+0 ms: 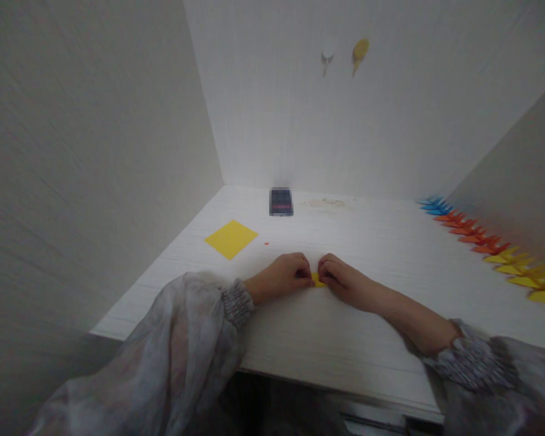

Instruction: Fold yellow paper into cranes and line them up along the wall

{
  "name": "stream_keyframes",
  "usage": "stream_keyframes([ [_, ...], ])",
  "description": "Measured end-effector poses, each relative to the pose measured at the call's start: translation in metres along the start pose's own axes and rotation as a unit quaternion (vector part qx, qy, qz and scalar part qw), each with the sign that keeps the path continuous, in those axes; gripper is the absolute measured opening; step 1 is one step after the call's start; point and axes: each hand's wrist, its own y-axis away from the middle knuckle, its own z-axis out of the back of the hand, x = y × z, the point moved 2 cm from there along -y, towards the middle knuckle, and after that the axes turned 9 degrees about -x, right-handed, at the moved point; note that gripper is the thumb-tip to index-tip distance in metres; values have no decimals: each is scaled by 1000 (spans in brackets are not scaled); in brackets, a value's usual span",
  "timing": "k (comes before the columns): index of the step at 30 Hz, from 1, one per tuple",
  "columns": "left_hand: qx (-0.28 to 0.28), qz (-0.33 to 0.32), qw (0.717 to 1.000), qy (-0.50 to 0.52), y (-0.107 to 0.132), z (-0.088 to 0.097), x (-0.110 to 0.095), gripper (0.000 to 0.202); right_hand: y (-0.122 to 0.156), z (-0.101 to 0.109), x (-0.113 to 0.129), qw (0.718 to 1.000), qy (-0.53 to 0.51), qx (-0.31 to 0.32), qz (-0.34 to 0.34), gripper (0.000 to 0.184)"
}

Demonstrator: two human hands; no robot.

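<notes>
Back from the front edge of a white table [331,342], the left hand [288,275] and right hand [345,281] pinch yellow paper [317,280], with room either side. Folded shapes [489,245] line the right; a yellow sheet [231,240] lies left.

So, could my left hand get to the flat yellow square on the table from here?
Likely yes: the yellow square lies ahead and to the left of your left hand, with nothing standing between. That hand would probably first have to let go of the small yellow piece.
</notes>
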Motion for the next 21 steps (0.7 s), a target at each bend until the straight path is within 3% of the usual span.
stream_keyframes([
  [21, 16, -10, 1000, -20, 1, 2, -5, 13, 1, 0, 5, 1000, 11, -1, 2, 11],
])
